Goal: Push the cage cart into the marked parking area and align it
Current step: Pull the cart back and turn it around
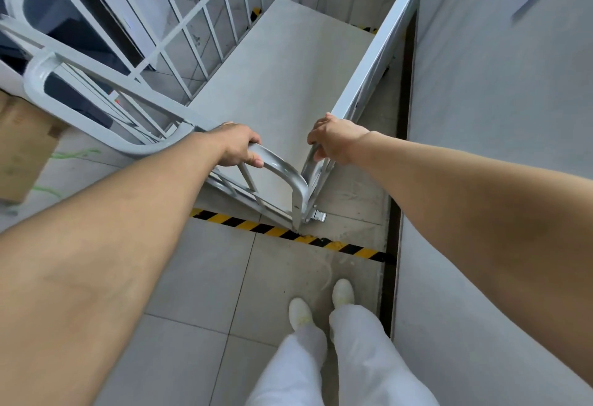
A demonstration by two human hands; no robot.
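Note:
The grey metal cage cart (282,62) stands in front of me, its flat deck bare and its mesh sides rising at left and right. My left hand (239,145) grips the top rail of the near panel close to its rounded corner. My right hand (333,137) holds the top rail of the right side panel where it meets that corner. A yellow and black striped tape line (288,234) runs across the floor; the cart's near corner post touches it. More striped tape (255,15) shows beyond the cart's far end.
A grey wall (497,117) runs close along the cart's right side, with a dark floor gap between. Another cage frame (41,78) and a cardboard box (22,149) stand to the left. My feet in white shoes (321,303) are on tiled floor behind the tape.

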